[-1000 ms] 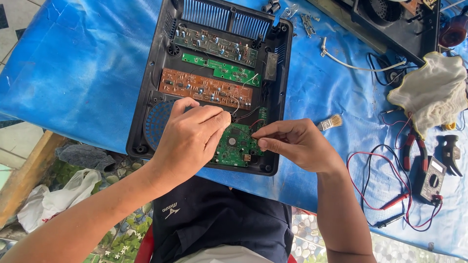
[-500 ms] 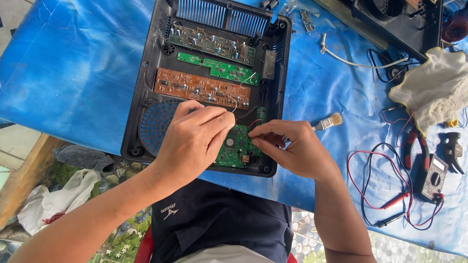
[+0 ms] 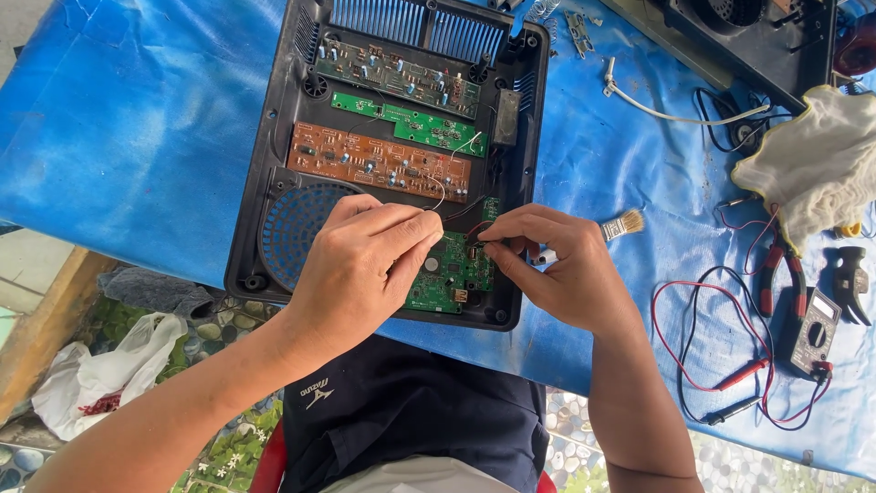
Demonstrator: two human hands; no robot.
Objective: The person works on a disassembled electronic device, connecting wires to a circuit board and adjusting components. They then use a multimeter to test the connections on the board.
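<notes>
hands (image 3: pixel 456 265) covering green circuit board (image 3: pixel 456 274), pinched part perhaps a wire

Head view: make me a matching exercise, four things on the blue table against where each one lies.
Things:
1. brown circuit board
2. small brush
3. white cloth
4. multimeter

Places:
A. at the table's right edge, with red and black leads trailing from it
B. inside the open black casing, above both hands
C. on the blue cover just right of the right hand
D. crumpled at the upper right, above the pliers

Pairs: 1-B, 2-C, 3-D, 4-A
</notes>
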